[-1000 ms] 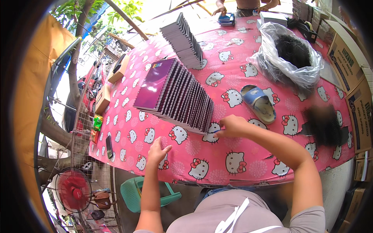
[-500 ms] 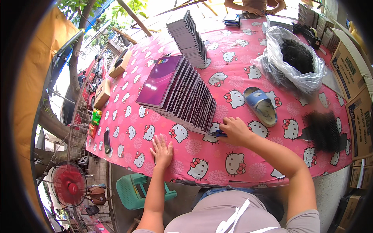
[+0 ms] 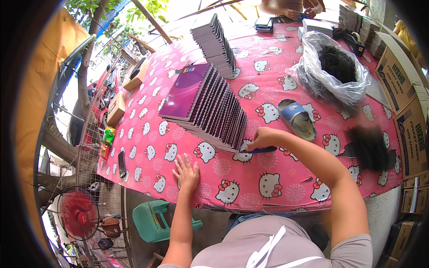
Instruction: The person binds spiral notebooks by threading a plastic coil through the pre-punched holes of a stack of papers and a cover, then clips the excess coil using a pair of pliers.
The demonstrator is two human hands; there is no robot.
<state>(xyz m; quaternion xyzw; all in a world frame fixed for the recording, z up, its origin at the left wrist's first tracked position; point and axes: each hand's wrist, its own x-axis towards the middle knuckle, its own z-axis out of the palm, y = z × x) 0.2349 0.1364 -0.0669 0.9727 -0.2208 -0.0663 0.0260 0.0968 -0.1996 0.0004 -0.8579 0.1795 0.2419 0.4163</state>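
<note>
My left hand (image 3: 186,173) lies flat on the pink tablecloth (image 3: 222,167), fingers spread, holding nothing. My right hand (image 3: 266,136) bends down beside the lower right corner of a tall stack of purple spiral notebooks (image 3: 208,107). Its fingertips are pressed together; anything between them is too small to make out. Just beneath it lies a slim tool with dark blue handles (image 3: 267,149), partly covered by the hand. The tool's exact kind cannot be told. The stack's purple cover faces up, its coil bindings showing along the right side.
Behind rises another notebook stack (image 3: 213,47). Right of my hand are a blue slipper (image 3: 296,119), a plastic bag (image 3: 308,80) of black coils and a dark coil bundle (image 3: 369,147). Cartons (image 3: 402,94) line the right edge. A phone (image 3: 122,163) lies left. Another person's hands (image 3: 301,14) work opposite.
My right hand has shifted slightly up and left, and its fingers now point down. More of the blue handles shows to its right. My left hand stays flat.
</note>
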